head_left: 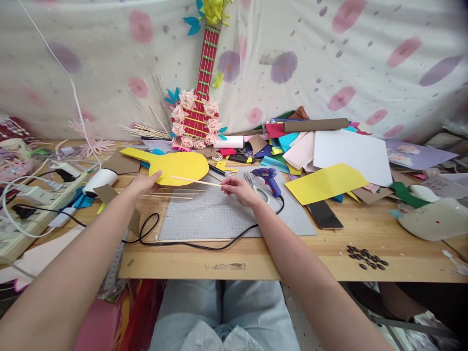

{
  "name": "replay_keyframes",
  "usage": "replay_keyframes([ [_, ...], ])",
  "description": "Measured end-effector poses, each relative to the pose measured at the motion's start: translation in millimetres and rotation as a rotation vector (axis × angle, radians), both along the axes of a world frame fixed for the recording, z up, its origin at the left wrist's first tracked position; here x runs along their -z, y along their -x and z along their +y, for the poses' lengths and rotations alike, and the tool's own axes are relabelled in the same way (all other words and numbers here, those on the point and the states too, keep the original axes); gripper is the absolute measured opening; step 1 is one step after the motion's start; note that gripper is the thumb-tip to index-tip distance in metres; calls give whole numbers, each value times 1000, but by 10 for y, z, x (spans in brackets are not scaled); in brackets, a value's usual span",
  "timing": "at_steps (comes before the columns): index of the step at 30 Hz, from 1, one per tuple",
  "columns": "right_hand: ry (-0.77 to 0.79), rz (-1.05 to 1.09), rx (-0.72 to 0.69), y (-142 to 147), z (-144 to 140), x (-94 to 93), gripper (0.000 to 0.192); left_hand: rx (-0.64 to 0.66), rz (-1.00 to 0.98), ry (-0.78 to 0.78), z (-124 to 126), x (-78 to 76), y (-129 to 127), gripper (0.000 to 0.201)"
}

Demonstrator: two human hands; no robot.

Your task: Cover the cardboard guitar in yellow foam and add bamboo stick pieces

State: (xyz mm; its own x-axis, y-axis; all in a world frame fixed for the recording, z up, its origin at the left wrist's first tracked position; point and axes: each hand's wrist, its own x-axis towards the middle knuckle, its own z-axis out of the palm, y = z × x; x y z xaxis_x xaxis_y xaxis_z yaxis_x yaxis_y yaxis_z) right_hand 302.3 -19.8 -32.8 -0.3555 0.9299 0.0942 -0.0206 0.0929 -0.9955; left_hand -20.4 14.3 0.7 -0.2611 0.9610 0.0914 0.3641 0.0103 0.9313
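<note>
My left hand (146,182) grips the near edge of a yellow guitar-shaped cutout (185,166), its thumb on top and its other fingers hidden. Between the fingertips of my right hand (236,189) is a thin wooden stick (199,182), pointing left across the cutout's lower edge. Whether the stick touches the cutout I cannot tell. Several similar loose sticks (171,197) lie just below. Under my right hand is a grey cutting mat (204,219), and a blue glue gun (267,179) rests beside that hand, close to partly covered scissors (261,194).
A decorated red paper guitar (197,114) leans against the curtain. Coloured sheets (329,183) pile up on the right, near a phone (324,214) and dark oval pieces (367,257). A black cable (204,247) crosses the mat's front; a power strip (44,202) lies left.
</note>
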Motion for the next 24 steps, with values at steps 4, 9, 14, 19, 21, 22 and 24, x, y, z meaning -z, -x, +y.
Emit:
replay_keyframes([
  [4,53,162,107,-150,7,-13,31,-156,-266,185,-50,3,-208,14],
  [9,42,230,190,-219,11,-60,31,-110,-435,-9,-143,-208,-137,28],
  [14,-14,213,214,-271,-45,-190,29,134,-371,-6,-274,-315,-98,40],
  [19,-135,-12,149,-305,-140,-155,24,184,-292,95,-437,-192,-369,47],
  [21,-125,-95,148,-297,-170,-80,26,172,-296,84,-460,-94,-448,49],
  [22,-116,-127,150,-288,-181,-40,27,166,-301,70,-461,-40,-471,50],
  [24,-111,-178,161,-268,-192,30,27,158,-313,34,-451,72,-495,55],
])
